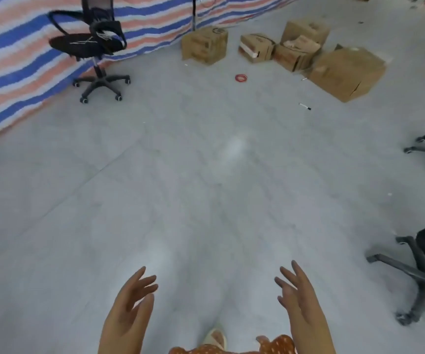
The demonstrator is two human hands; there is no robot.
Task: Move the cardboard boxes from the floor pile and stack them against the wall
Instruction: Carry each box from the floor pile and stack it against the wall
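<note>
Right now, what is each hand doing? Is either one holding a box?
Left hand: open, fingers spread, holding nothing.
Right hand: open, fingers spread, holding nothing.
The boxes lie far ahead on the floor, untouched.

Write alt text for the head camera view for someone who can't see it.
Two empty, open hands, left hand and right hand, reach forward over a grey floor. Far ahead, several cardboard boxes sit in a loose group near a striped tarp wall, with a black office chair at left.
</note>
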